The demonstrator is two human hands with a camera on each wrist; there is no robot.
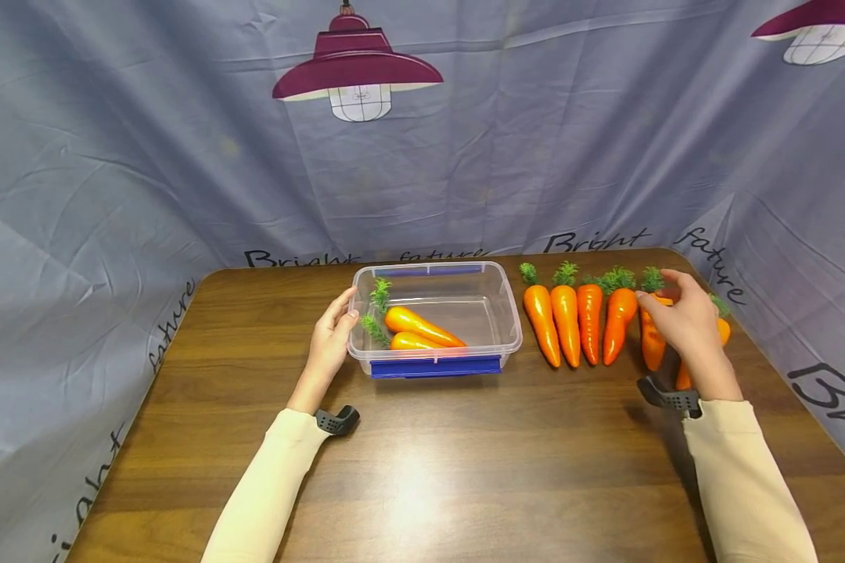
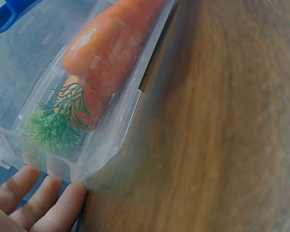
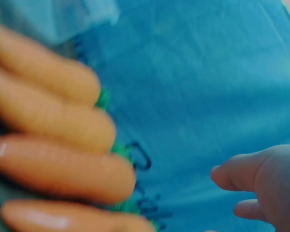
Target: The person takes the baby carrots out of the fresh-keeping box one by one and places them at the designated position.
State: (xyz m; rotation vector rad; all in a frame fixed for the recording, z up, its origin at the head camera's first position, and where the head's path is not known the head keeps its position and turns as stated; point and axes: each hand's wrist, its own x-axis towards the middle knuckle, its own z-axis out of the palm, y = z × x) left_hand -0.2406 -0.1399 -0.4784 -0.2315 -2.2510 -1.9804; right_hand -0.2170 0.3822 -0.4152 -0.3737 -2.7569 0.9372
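A clear plastic container (image 1: 512,313) with blue clips stands on the table. Inside it lie two orange toy carrots (image 1: 422,322) with green tops, seen large in the left wrist view as a carrot (image 2: 113,46) behind the clear wall. My left hand (image 1: 332,332) touches the container's left end, its fingertips (image 2: 70,198) against the outside wall. Over the right end of a row of carrots (image 1: 566,320), my right hand (image 1: 690,320) hovers with thumb and fingers apart. It partly covers a carrot (image 1: 652,344) and another carrot (image 1: 724,331) beyond; no held thing shows.
Several carrots lie side by side right of the container, tops toward the back. The wooden table (image 1: 422,453) ends at a grey-blue curtain (image 1: 408,195) behind, with curtain also at both sides. A dark band (image 1: 338,421) is on each wrist.
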